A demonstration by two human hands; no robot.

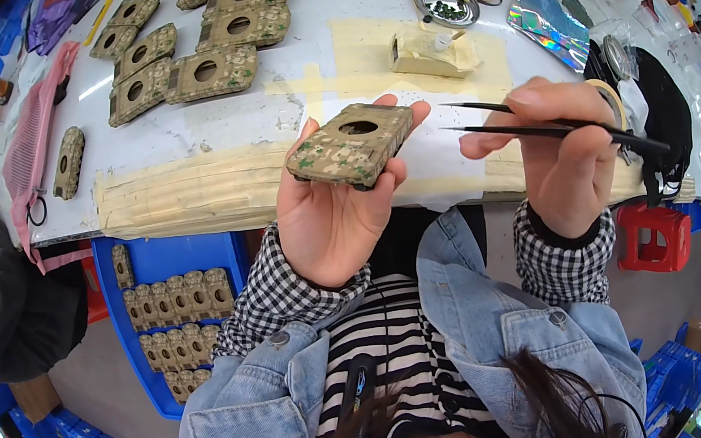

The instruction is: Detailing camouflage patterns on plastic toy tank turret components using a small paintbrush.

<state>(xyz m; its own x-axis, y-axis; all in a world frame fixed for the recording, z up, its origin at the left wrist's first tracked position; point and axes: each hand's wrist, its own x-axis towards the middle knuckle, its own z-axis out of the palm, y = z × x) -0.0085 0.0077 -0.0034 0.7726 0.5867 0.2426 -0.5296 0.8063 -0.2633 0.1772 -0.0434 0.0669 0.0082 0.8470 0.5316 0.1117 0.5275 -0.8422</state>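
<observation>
My left hand (333, 212) holds up a flat camouflage-patterned case (350, 145) with a round hole in its top, resting on my fingers above the table edge. My right hand (560, 153) grips black tweezers (536, 126) whose two thin tips point left toward the case and stop a short way from it. A roll of tape (613, 100) sits around the fingers of that hand. My sleeves are checked under a denim jacket.
Several more camouflage cases (202, 46) lie on the white table (263, 119), which has tape strips along its front edge. A blue crate (162, 261) below holds rows of them. A metal dish (445, 3), a pink mesh bag (40, 143), a red stool (657, 235) and a seated person (0, 298) at left.
</observation>
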